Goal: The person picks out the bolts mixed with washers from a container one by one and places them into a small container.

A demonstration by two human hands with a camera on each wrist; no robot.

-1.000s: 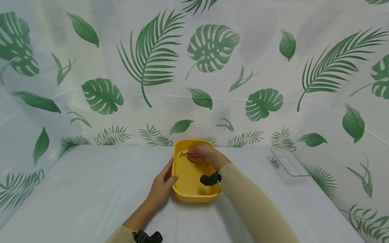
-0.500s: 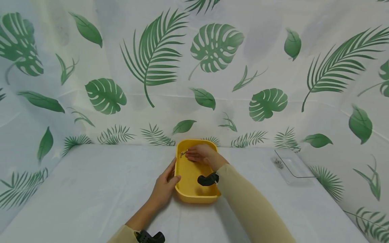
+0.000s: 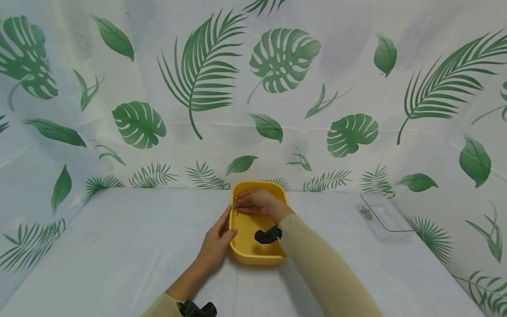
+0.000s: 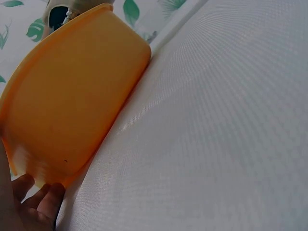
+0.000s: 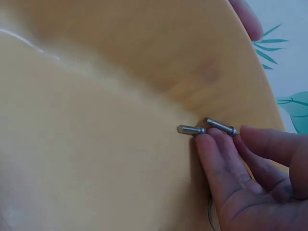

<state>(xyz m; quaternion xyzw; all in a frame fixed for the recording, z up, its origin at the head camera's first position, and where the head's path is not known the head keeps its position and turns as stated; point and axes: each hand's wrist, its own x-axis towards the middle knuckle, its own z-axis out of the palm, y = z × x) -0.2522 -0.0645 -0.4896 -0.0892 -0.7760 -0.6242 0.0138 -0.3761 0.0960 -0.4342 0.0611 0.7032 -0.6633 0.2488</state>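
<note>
A deep yellow plastic bin (image 3: 253, 260) stands on the table in the head view. My left hand (image 3: 215, 246) grips its left side, thumb over the rim; in the left wrist view the fingers (image 4: 50, 202) lie against the outer wall. My right hand (image 3: 259, 203) is inside the bin near the far left wall. In the right wrist view its fairly straight fingertips touch two small flanged metal pins, one pin (image 5: 190, 129) lying on the bottom side and another pin (image 5: 220, 126) between fingertips and thumb tip. A thin curved metal piece (image 5: 210, 214) shows beside the palm.
A clear plastic tray (image 3: 390, 235) stands at the right of the white-covered table (image 3: 130, 246), with a small cluster of metal parts (image 3: 365, 212) at its left side. Behind the table hangs a leaf-printed cloth (image 3: 222, 145).
My right hand has slid left inside the bin, and the pins have shifted to the left wall and turned more upright in the head view. The left hand keeps its hold.
</note>
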